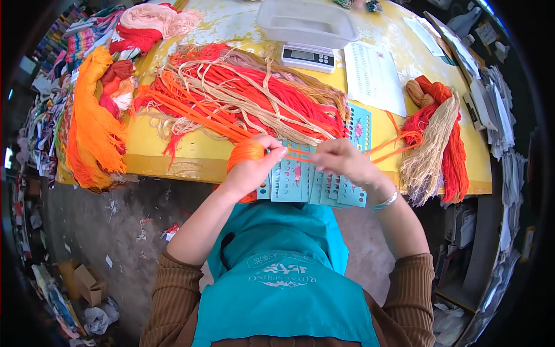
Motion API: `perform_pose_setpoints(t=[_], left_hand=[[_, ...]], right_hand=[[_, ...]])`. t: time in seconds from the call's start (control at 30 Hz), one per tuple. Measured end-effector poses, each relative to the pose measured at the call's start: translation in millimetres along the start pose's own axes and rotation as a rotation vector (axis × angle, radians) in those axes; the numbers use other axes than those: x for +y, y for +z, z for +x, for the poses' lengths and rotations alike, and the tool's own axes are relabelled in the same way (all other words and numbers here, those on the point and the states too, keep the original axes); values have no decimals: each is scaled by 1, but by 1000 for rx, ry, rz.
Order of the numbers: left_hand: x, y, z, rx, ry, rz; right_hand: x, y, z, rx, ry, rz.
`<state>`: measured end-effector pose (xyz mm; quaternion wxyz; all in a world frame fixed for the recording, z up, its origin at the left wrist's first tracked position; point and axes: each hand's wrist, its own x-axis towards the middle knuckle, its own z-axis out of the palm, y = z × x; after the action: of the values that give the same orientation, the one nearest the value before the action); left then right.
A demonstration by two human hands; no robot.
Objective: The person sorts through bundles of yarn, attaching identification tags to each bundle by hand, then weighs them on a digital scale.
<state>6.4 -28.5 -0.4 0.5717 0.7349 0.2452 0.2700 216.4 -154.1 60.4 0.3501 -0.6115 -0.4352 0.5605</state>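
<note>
The left hand is closed around a bundle of orange thread at the near edge of the yellow tabletop. The right hand, just beside it, pinches a few orange strands that run taut toward the right. Both hands rest over a fan of teal punched cards overhanging the near edge. Beyond them, across the middle of the tabletop, lies a loose tangle of red, orange and beige yarn. A digital scale with a clear tray stands at the far edge, a printed sheet to its right. A red and beige skein sits near the right edge. The pulled strands could likely snag in the tangle, or the overhanging cards could slip to the floor
</note>
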Motion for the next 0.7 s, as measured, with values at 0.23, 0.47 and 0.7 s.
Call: perform_pose_setpoints(t=[0.23,0.47,0.7], left_hand=[[-8,1,5,-1,-191,-144],[2,11,5,-66,-180,57],[34,11,-1,-134,-157,114]], right_hand=[[49,-122,-53,516,90,95],[52,-151,-86,1118,68,-1294],[-26,27,1,281,-486,-511]])
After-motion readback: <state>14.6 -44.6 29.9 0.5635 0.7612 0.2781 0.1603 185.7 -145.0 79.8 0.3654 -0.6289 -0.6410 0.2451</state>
